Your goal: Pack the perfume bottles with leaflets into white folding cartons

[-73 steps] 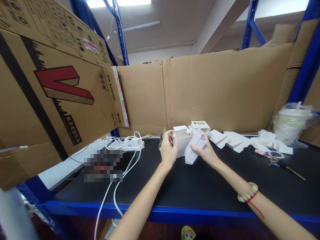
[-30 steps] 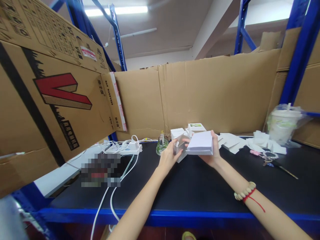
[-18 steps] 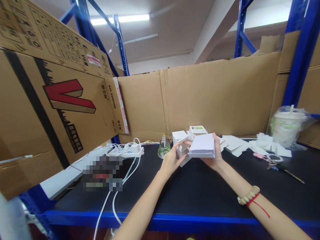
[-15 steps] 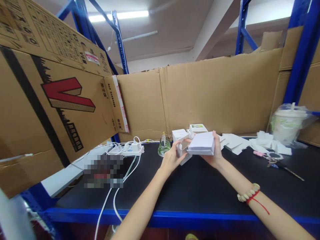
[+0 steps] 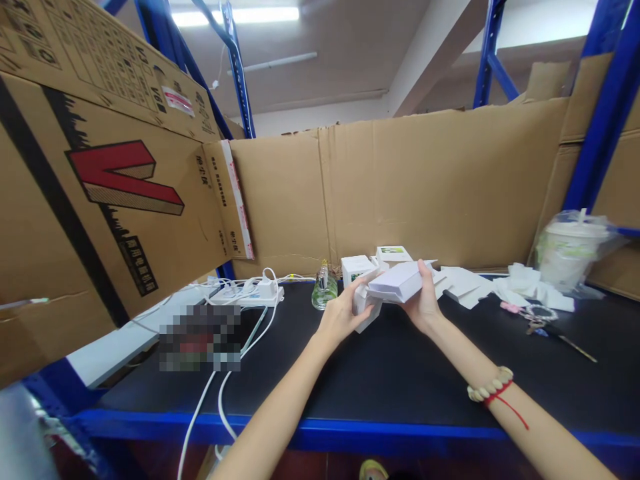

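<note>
Above the black tabletop (image 5: 390,380), my right hand (image 5: 424,303) grips a white box (image 5: 397,281) by its right side and underside. My left hand (image 5: 345,310) is closed on a second white carton (image 5: 369,317), its thumb and fingers on either side. The two pieces meet at the left end of the white box; whether one is inside the other I cannot tell. Just behind my hands stand a small white box with a green print (image 5: 354,268) and another one (image 5: 394,253). A clear glass bottle with green at its base (image 5: 324,290) stands left of them.
A power strip (image 5: 250,292) with white cables lies at the left, near a pixelated dark object (image 5: 200,337). White paper pieces (image 5: 463,283), keys (image 5: 537,327) and a bagged cup (image 5: 573,253) are at the right. Cardboard walls (image 5: 440,180) enclose the back and left.
The white box in my right hand has turned and tilted, its left end now against the carton in my left hand. The whole view has shifted slightly.
</note>
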`<state>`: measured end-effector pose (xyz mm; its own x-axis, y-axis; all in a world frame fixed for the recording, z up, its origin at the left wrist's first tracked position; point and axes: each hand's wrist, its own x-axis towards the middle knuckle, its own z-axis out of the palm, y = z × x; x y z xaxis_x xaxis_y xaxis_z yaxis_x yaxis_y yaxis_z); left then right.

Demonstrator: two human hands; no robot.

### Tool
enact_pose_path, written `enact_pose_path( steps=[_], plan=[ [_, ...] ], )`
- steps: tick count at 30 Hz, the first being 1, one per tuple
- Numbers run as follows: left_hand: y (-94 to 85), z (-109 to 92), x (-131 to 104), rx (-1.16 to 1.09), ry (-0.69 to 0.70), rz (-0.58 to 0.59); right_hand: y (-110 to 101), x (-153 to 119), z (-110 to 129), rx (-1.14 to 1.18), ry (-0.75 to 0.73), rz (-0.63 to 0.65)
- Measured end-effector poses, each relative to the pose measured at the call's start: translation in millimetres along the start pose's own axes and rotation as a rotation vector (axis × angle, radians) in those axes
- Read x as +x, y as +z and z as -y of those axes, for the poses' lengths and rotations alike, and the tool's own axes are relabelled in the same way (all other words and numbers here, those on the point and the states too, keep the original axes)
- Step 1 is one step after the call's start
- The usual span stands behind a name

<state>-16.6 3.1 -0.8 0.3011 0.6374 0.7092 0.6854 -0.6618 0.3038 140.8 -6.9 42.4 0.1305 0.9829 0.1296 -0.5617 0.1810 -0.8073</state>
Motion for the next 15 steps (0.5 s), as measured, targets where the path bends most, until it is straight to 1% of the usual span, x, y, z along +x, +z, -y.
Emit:
enact_pose_path(
  steps=[5, 9, 12, 15],
  plan=[
    [-3.2, -4.9, 1.0, 0.018, 0.016, 0.003, -2.1, 4.2, -0.3, -0.009, -0.061, -0.03],
    [-3.4, -5.3, 2.2, -0.002, 0.069, 0.0, -2.7, 5.1, -1.3, -0.011, -0.087, -0.039],
    [-2.2, -4.2, 2.8, 0.018, 0.083, -0.011, -2.1, 6.1, -2.6, -0.03, -0.165, -0.083],
    [-0.2, -3.1, 2.7, 0.086, 0.081, -0.025, -2.3, 8.6, -4.9, -0.047, -0.247, -0.121]
  ],
)
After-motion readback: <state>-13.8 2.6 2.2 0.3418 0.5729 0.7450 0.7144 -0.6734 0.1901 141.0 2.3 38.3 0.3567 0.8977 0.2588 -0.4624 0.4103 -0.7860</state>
